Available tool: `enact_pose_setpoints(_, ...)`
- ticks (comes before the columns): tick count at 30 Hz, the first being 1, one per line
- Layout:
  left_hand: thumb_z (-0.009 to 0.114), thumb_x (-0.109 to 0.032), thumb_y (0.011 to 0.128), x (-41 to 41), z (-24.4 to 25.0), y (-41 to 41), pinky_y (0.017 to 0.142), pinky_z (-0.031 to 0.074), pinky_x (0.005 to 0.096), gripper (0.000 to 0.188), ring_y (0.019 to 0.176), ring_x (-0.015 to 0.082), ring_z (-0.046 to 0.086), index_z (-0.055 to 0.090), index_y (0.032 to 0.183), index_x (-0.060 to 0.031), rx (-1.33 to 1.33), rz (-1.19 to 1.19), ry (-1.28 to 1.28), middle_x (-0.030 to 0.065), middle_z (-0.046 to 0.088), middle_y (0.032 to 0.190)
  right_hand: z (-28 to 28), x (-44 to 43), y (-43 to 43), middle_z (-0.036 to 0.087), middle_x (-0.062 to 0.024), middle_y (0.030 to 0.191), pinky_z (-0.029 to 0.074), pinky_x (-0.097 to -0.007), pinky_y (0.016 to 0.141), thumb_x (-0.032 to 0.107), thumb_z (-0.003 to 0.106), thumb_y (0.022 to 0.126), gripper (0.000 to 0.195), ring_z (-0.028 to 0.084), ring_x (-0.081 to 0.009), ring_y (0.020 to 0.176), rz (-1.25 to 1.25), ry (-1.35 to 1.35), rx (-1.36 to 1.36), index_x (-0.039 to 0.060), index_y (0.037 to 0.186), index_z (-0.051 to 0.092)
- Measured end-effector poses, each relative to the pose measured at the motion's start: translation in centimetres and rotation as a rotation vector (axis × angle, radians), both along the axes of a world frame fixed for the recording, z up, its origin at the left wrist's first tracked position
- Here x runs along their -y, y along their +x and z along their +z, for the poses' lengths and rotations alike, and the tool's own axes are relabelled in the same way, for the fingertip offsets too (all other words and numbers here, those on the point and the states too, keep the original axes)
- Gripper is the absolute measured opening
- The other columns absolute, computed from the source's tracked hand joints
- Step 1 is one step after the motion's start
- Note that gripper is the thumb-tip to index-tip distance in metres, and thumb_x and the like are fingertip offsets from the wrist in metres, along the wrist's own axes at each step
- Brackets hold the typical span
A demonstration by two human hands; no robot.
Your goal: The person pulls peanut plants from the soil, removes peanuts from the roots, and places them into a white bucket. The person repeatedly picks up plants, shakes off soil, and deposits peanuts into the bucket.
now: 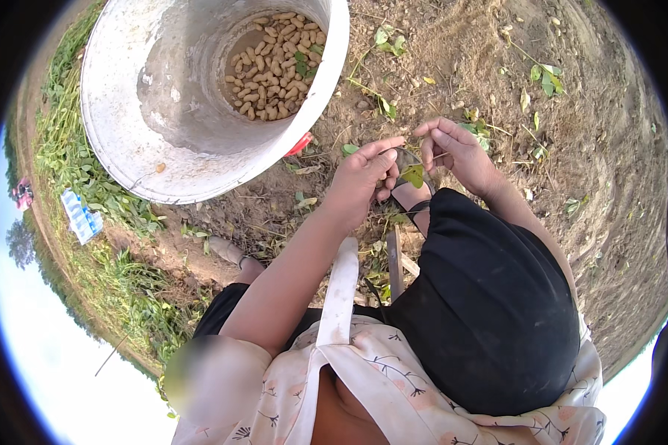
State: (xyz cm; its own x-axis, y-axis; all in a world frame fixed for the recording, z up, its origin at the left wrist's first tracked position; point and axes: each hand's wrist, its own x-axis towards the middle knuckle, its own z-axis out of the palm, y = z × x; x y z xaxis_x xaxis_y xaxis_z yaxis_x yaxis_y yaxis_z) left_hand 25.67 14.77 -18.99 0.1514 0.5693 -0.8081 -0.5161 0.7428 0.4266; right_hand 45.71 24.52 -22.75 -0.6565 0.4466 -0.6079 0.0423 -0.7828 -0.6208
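Observation:
My left hand [362,181] pinches a thin plant stem over the soil. A green leaf [413,175] hangs from the stem between my hands. Facing it, my right hand [457,151] has its fingers curled at the stem's other end; its exact grip is partly hidden. Up and left of my hands stands a large white bucket [119,83], its mouth tilted towards me in the view. Many unshelled peanuts [267,83] lie on its bottom, with a few green leaves [306,64] among them.
A red piece [299,144] shows at the bucket's outer rim. Wooden bars [395,266] stand between my legs. Loose leafy stems [546,78] are scattered over the bare soil [595,167]. Pulled green plants [145,295] and a blue-and-white package [81,216] are on the left.

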Motion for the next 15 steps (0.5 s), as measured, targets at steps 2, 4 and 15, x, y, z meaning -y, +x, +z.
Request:
enact_pose_setpoints(2, 0.057, -0.025, 0.102, -0.2, 0.5, 0.5, 0.054, 0.037, 0.0202, 0.026, 0.067, 0.0062, 0.049, 0.061, 0.119, -0.0052, -0.028, -0.078, 0.036, -0.0008, 0.053, 0.082, 2.3, -0.7, -1.3, 0.054, -0.0031, 0.079, 0.049, -0.0275, 0.068, 0.02, 0.036, 0.11, 0.03, 0.056, -0.0136, 0.072, 0.035, -0.119, -0.218, 0.0013, 0.119, 0.058)
enact_pose_setpoints(4, 0.057, -0.023, 0.102, -0.3, 0.8, 0.2, 0.052, 0.035, 0.0195, 0.026, 0.066, 0.0059, 0.048, 0.06, 0.119, -0.004, 0.085, -0.122, 0.076, -0.0015, 0.053, 0.081, 3.0, -1.1, -2.2, 0.051, -0.0023, 0.077, 0.048, -0.0274, 0.067, 0.02, 0.037, 0.11, 0.03, 0.054, -0.0136, 0.071, 0.014, -0.142, -0.296, 0.0013, 0.119, 0.058)
enact_pose_setpoints(15, 0.061, -0.023, 0.1, 0.2, 1.0, 1.0, 0.052, 0.035, 0.0177, 0.019, 0.063, 0.0023, 0.046, 0.064, 0.11, -0.0067, 0.146, -0.26, 0.03, -0.0047, 0.058, 0.08, 1.8, -2.0, -0.5, 0.043, 0.0009, 0.071, 0.044, -0.0263, 0.063, 0.019, 0.037, 0.11, 0.028, 0.048, -0.0109, 0.064, -0.122, -0.157, -0.399, 0.0044, 0.123, 0.057)
